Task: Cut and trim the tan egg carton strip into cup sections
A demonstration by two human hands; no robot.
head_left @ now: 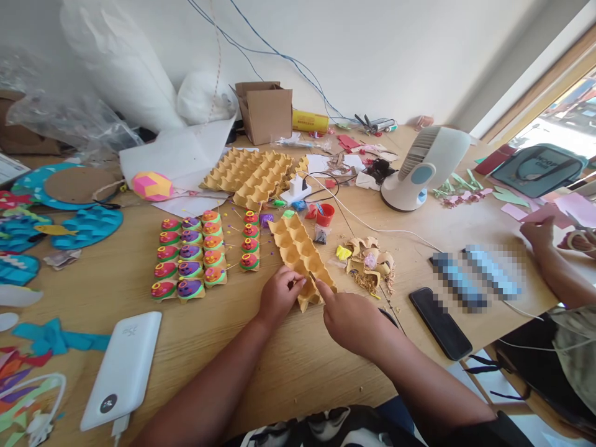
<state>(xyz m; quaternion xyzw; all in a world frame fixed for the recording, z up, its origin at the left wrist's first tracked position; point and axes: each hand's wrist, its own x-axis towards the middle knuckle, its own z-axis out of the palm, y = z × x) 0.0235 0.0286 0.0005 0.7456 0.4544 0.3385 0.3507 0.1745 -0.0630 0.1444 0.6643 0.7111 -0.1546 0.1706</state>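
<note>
A yellowish-brown egg carton strip (298, 239), two cups wide, lies lengthwise in front of me on the wooden table. My left hand (280, 295) grips its near left edge, fingers closed with the thumb along the rim. My right hand (349, 316) is closed at the near right side, index finger stretched onto the carton. A small dark tip (311, 277) shows beside that finger; the rest of this tool is hidden in the hand. To the left stand rows of painted carton cups (190, 253) in red, purple and orange, and a single red row (250, 245).
Larger egg trays (254, 174) lie behind. Torn carton scraps (372, 261), a red cup (325, 215), a fan (423, 164) and a phone (440, 323) are on the right, a power bank (121, 369) on the left. Another person's hand (540, 236) holds pink paper, with scissors (580, 233) alongside.
</note>
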